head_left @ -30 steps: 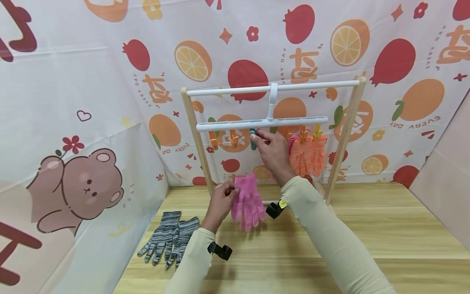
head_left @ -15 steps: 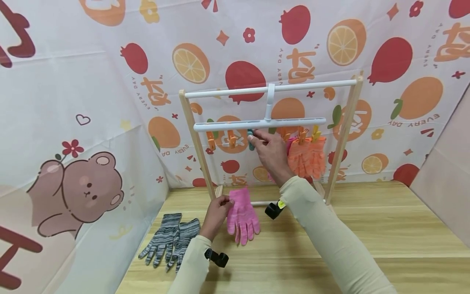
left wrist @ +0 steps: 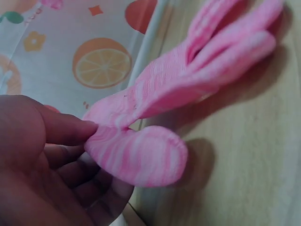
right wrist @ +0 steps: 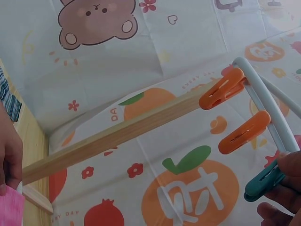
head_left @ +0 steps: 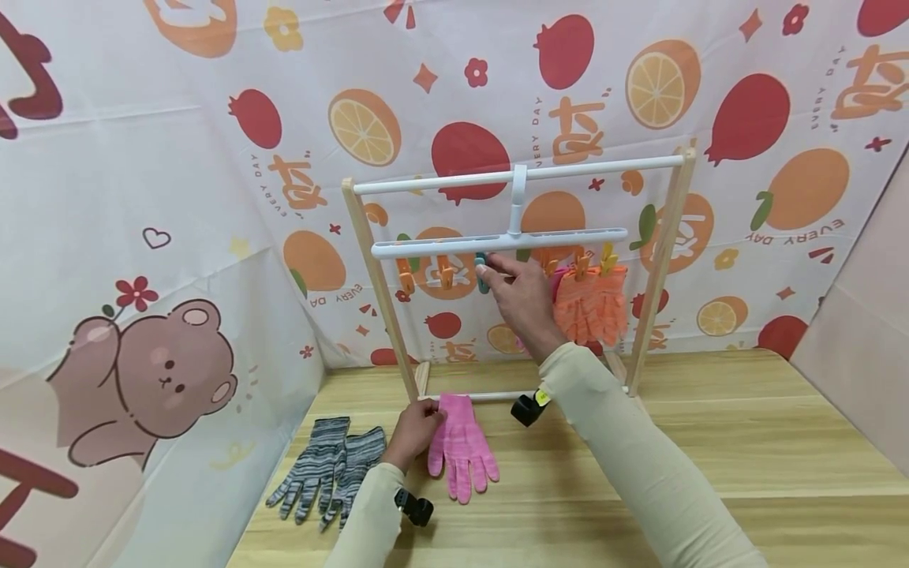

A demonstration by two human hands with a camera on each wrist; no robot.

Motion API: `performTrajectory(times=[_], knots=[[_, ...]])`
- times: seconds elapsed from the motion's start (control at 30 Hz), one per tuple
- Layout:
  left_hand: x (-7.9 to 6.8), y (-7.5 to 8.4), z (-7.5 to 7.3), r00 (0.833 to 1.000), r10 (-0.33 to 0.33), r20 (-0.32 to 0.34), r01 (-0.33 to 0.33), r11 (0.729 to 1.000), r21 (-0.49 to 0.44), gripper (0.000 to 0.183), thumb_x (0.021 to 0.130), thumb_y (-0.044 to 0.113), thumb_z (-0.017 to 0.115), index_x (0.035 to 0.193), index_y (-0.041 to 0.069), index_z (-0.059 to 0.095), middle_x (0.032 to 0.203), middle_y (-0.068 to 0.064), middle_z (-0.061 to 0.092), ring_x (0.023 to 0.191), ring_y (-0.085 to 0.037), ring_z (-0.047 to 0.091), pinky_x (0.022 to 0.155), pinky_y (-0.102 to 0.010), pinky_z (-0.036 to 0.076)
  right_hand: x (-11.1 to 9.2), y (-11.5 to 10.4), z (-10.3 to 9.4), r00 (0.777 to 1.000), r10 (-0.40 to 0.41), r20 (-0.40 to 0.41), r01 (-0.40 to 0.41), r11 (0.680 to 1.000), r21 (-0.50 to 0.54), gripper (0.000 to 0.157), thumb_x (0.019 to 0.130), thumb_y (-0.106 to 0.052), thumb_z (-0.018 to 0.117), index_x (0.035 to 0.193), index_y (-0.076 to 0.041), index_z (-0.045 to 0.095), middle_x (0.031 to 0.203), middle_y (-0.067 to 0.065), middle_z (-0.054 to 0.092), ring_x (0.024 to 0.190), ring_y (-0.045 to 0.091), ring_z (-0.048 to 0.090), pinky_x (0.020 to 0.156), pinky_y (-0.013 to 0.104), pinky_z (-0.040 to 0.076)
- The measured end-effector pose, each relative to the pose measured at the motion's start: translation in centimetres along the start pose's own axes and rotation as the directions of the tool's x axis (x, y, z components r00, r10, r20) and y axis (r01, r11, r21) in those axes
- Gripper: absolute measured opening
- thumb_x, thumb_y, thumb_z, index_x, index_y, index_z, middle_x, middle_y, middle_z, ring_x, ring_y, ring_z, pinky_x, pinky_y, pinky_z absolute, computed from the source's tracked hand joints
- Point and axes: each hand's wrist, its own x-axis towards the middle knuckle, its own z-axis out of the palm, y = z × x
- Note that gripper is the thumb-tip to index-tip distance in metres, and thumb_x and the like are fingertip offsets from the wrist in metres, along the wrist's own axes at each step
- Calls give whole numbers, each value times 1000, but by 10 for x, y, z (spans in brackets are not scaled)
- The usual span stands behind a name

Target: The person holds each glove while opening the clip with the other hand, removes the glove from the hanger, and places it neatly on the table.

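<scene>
A pink knitted glove hangs just over the tabletop, its cuff edge pinched between thumb and fingers of my left hand. In the left wrist view the glove is held near its thumb, its fingers pointing away. Up at the white hanger, my right hand pinches a teal clothespin below the bar. Two orange clothespins hang to its left with nothing in them. Orange gloves hang from clips on the right side, partly covering something pink.
Grey striped gloves lie on the wooden table at the left. A wooden rack with a white top rod carries the hanger. Behind it hangs a fruit-printed cloth.
My left hand has lowered the pink glove from below the hanger down toward the tabletop. My right hand has stayed at the teal clothespin.
</scene>
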Motion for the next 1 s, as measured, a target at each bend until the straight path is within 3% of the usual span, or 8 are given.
performTrajectory(times=[0.27,0.5,0.67,0.77,0.83,1.0], knots=[[-2,0,1,999,48,13,-49,986,160,11,94,10,63,93,3,71,79,-7,63,72,-21,56,65,-37,47,0,2,1,1000,-25,-2,25,1000,-10,36,98,-27,70,131,-12,70,113,5,74,100,22,68,84,40,56],[-7,8,1,999,-34,-33,43,949,312,30,95,19,63,118,2,72,114,-19,71,99,-39,68,78,-54,53,-1,1,4,999,-38,10,38,999,-19,37,99,-23,69,133,-9,68,113,8,73,103,27,67,88,44,56],[-8,19,2,994,-28,-102,66,915,397,30,97,25,63,114,1,70,103,-19,72,88,-38,69,70,-53,54,-1,0,5,998,-53,30,53,999,-11,36,100,-22,68,132,-6,67,115,10,72,103,28,68,90,44,56],[-7,37,2,988,52,-147,11,919,395,29,98,26,64,112,2,71,98,-13,71,84,-31,69,70,-49,54,-1,1,4,997,-74,37,75,997,-30,35,100,-23,67,131,-6,68,115,9,72,102,27,69,89,43,56],[-4,54,3,978,132,-161,-65,929,364,27,98,24,64,112,3,71,97,-11,71,86,-29,68,73,-48,55,-2,1,3,995,-92,32,93,995,-47,34,100,-23,66,130,-6,68,115,8,72,103,25,68,88,43,56],[9,109,6,945,309,-109,-272,925,266,31,100,23,63,122,2,67,110,-15,70,100,-31,67,85,-50,53,-4,-1,1,992,-126,5,126,988,-89,36,100,-22,66,132,-5,67,121,9,69,106,24,67,88,42,57]])
